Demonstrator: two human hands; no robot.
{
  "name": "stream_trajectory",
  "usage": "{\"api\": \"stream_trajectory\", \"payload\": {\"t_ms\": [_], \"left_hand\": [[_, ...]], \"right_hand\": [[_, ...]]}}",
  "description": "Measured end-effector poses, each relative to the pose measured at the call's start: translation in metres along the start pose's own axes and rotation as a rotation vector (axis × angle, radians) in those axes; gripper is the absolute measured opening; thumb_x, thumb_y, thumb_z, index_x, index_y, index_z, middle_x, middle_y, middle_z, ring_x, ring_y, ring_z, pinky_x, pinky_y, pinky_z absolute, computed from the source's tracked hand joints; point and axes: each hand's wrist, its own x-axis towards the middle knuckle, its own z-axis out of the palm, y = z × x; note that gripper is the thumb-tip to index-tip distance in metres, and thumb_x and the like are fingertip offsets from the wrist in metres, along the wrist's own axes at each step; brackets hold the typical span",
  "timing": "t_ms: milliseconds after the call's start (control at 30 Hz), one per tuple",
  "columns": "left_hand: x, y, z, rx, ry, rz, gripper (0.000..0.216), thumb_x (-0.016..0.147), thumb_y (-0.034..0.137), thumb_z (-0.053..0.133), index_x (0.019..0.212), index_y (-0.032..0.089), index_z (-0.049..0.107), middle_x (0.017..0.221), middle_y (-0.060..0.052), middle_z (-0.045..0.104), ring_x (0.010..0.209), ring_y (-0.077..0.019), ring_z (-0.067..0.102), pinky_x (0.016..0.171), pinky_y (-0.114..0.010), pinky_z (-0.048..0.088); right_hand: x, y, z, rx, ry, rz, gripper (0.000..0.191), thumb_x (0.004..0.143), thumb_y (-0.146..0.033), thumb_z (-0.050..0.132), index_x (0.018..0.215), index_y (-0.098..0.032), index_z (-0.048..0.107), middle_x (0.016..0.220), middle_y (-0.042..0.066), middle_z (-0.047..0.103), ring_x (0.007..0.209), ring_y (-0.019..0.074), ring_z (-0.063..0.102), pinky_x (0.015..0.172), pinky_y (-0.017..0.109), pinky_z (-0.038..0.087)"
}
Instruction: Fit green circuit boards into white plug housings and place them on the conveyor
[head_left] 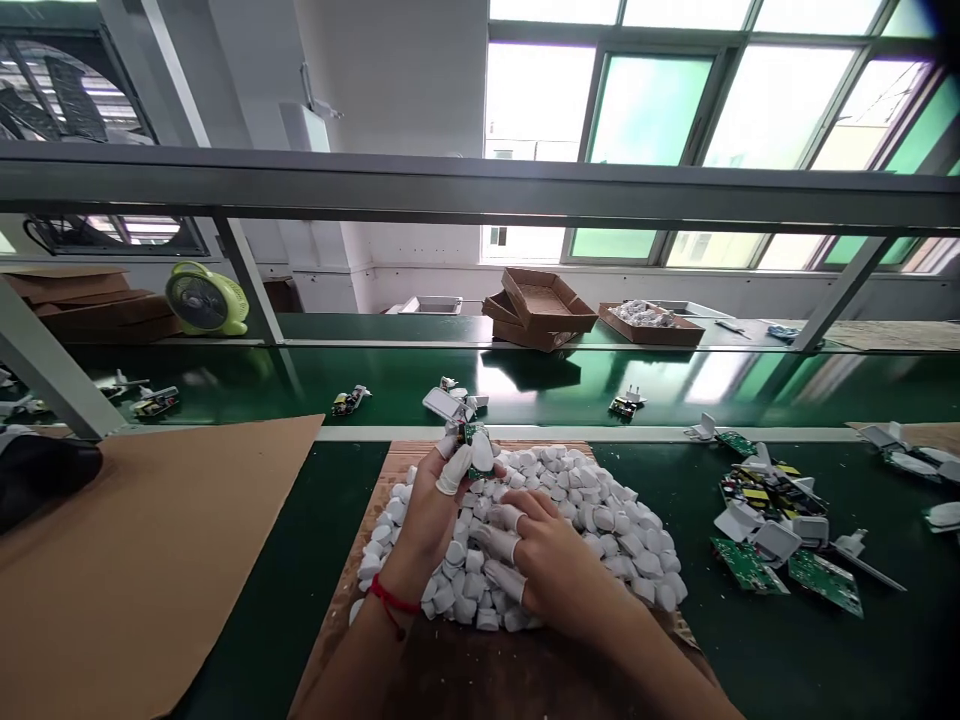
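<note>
My left hand, with white finger cots and a red string at the wrist, is closed around a circuit board with white plastic parts. It holds the board just above the far side of a heap of small white plastic caps. Over the middle of the heap, my right hand has its cot-covered fingers stretched toward the caps and slightly apart. Its fingertips touch or nearly touch them; no held piece shows. Under the heap lies a brown board.
Several circuit boards with white parts are piled at the right. At the left lies a cardboard sheet. Across the back runs a green belt carrying scattered boards, beneath a metal rail. Beyond are cardboard trays and a green fan.
</note>
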Motion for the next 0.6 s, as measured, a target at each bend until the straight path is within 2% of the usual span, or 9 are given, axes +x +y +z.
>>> {"api": "stream_trajectory", "payload": {"t_ms": [67, 133, 267, 467, 533, 600], "left_hand": [[0.0, 0.002, 0.001, -0.014, 0.026, 0.008, 0.04, 0.065, 0.041, 0.08, 0.092, 0.016, 0.064, 0.077, 0.0, 0.07, 0.071, -0.0202, 0.069, 0.068, -0.03, 0.054], [0.0, 0.003, 0.001, -0.024, 0.044, 0.018, 0.041, 0.064, 0.04, 0.08, 0.093, 0.016, 0.063, 0.077, 0.001, 0.07, 0.068, -0.0188, 0.069, 0.066, -0.028, 0.054], [0.002, 0.002, -0.002, -0.035, 0.059, 0.031, 0.039, 0.065, 0.04, 0.08, 0.089, 0.016, 0.062, 0.076, 0.0, 0.07, 0.064, -0.0182, 0.068, 0.066, -0.03, 0.054], [0.0, -0.005, -0.008, -0.021, 0.048, 0.027, 0.035, 0.072, 0.041, 0.076, 0.093, 0.016, 0.066, 0.084, -0.003, 0.071, 0.078, -0.0214, 0.069, 0.079, -0.034, 0.053], [0.0, -0.006, -0.009, -0.02, 0.053, 0.032, 0.035, 0.072, 0.042, 0.076, 0.093, 0.016, 0.066, 0.086, -0.003, 0.071, 0.081, -0.0221, 0.069, 0.081, -0.035, 0.053], [0.0, -0.006, -0.009, -0.022, 0.065, 0.034, 0.037, 0.072, 0.044, 0.076, 0.093, 0.016, 0.066, 0.087, -0.003, 0.071, 0.081, -0.0215, 0.069, 0.079, -0.034, 0.053]], "right_hand": [[0.002, -0.008, 0.006, 0.026, 0.005, -0.055, 0.025, 0.07, -0.011, 0.056, 0.089, -0.013, 0.073, 0.089, 0.013, 0.068, 0.122, 0.0313, 0.043, 0.106, 0.042, 0.034], [0.004, -0.016, 0.011, 0.042, -0.021, -0.096, 0.023, 0.074, -0.012, 0.055, 0.088, -0.012, 0.073, 0.089, 0.014, 0.068, 0.125, 0.0311, 0.041, 0.106, 0.041, 0.033], [0.006, -0.023, 0.012, 0.084, -0.073, -0.074, 0.028, 0.067, -0.006, 0.052, 0.086, -0.008, 0.072, 0.082, 0.015, 0.067, 0.126, 0.0304, 0.041, 0.108, 0.038, 0.032], [0.003, -0.022, 0.006, 0.234, 0.011, 0.03, 0.033, 0.064, -0.003, 0.051, 0.093, -0.012, 0.064, 0.092, 0.01, 0.062, 0.097, 0.026, 0.051, 0.089, 0.032, 0.047], [0.001, -0.022, 0.006, 0.216, 0.018, 0.047, 0.034, 0.061, -0.004, 0.051, 0.091, -0.011, 0.066, 0.092, 0.011, 0.061, 0.106, 0.0288, 0.049, 0.096, 0.036, 0.044], [0.0, -0.021, 0.007, 0.158, -0.012, 0.06, 0.033, 0.057, -0.005, 0.051, 0.084, -0.009, 0.07, 0.092, 0.015, 0.062, 0.123, 0.0349, 0.039, 0.108, 0.042, 0.034]]}}
